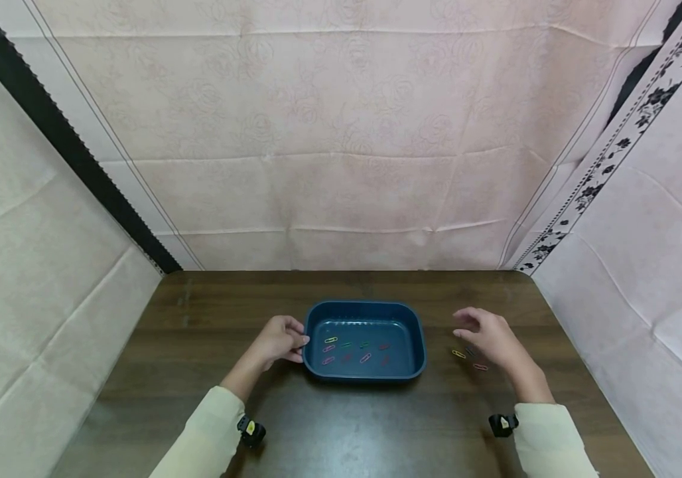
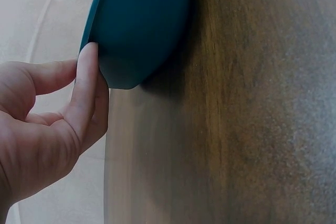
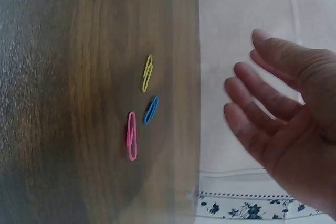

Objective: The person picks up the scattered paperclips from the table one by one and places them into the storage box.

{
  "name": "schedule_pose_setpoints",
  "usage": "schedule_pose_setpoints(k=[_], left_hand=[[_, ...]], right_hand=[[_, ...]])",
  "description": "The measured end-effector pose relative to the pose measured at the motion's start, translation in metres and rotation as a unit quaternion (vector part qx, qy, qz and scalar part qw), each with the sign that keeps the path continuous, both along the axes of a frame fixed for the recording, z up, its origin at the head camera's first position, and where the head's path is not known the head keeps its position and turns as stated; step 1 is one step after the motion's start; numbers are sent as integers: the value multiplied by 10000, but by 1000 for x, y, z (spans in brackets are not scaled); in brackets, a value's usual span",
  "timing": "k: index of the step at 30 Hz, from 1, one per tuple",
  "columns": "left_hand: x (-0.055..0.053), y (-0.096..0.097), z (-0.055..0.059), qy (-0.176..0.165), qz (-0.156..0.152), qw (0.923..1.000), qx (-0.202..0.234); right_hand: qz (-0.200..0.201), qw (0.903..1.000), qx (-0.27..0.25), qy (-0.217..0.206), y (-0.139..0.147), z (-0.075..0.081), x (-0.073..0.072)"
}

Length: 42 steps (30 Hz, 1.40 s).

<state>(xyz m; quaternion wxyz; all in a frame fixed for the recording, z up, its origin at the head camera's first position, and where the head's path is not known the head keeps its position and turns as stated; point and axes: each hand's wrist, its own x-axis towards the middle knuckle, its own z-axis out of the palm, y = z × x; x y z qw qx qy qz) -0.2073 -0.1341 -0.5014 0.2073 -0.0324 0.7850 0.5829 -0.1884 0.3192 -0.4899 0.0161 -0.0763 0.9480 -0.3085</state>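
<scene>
A dark teal tray (image 1: pixel 365 377) stands on the table, with several colored paper clips, such as a yellow paper clip (image 1: pixel 331 340), lying on its floor. My left hand (image 1: pixel 281 342) pinches the tray's left rim between thumb and fingers; the left wrist view shows the hand (image 2: pixel 58 108) at that rim. To the right of the tray my right hand (image 1: pixel 489 335) hovers with loosely bent fingers and nothing in it. Below it on the table lie a yellow paper clip (image 3: pixel 147 73), a blue paper clip (image 3: pixel 151 110) and a pink paper clip (image 3: pixel 132 136).
The brown wooden table (image 1: pixel 341 431) reaches back to a pale cloth wall (image 1: pixel 341 133). Cloth panels also stand at the left (image 1: pixel 48 299) and right, the right one with a black floral border (image 1: pixel 598 176). A small black camera sits on each wrist.
</scene>
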Motion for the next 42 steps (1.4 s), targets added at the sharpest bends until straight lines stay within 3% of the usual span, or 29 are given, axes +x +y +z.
schedule_pose_setpoints(k=[9, 21, 42], left_hand=[[-1, 0, -2, -41, -4, 10000, 34], [-1, 0, -2, 10, -18, 10000, 44], [0, -1, -4, 48, -5, 10000, 76]], right_hand=[[-174, 9979, 432, -444, 11, -10, -3], [-377, 9929, 560, -978, 20, -28, -2], [-392, 9942, 681, -740, 22, -44, -1]])
